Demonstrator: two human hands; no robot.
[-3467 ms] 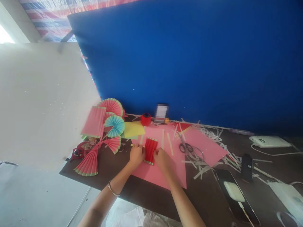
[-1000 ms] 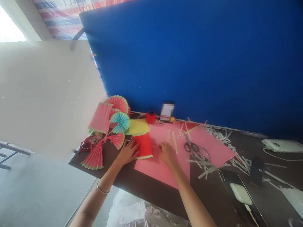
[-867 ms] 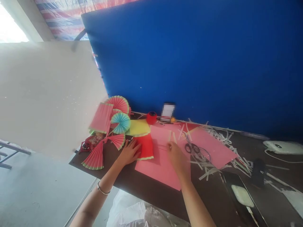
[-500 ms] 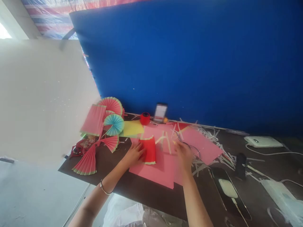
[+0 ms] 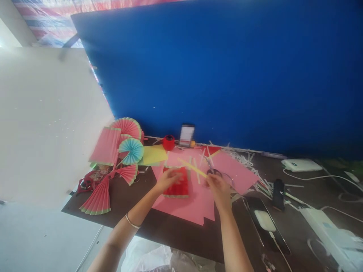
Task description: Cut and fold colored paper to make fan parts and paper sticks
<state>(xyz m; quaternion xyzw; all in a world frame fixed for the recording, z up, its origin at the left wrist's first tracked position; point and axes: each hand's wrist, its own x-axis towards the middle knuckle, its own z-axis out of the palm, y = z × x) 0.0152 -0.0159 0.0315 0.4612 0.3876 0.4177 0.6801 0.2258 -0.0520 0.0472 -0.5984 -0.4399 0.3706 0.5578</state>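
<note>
A thin yellow paper strip (image 5: 193,167) is pinched in the fingers of my right hand (image 5: 218,188) and slants up to the left. My left hand (image 5: 168,180) is over the red folded paper (image 5: 178,189), its fingers apart and slightly blurred; I cannot tell whether they touch it. Pale edging runs along the bottom of the red paper. It rests on pink sheets (image 5: 194,211). Scissors (image 5: 213,172) lie just beyond my right hand, partly hidden by it.
Pleated pink paper fans (image 5: 96,196) and a blue round fan (image 5: 133,152) lie at the left. A red tape roll (image 5: 168,142) stands behind a yellow sheet (image 5: 154,154). Paper scraps (image 5: 241,160), a phone (image 5: 266,226) and a power strip (image 5: 326,228) are rightward.
My right hand has brought the yellow strip over the pink sheets, toward the red paper. My left hand has shifted right over the red paper, its fingers loosened. The view has turned slightly right.
</note>
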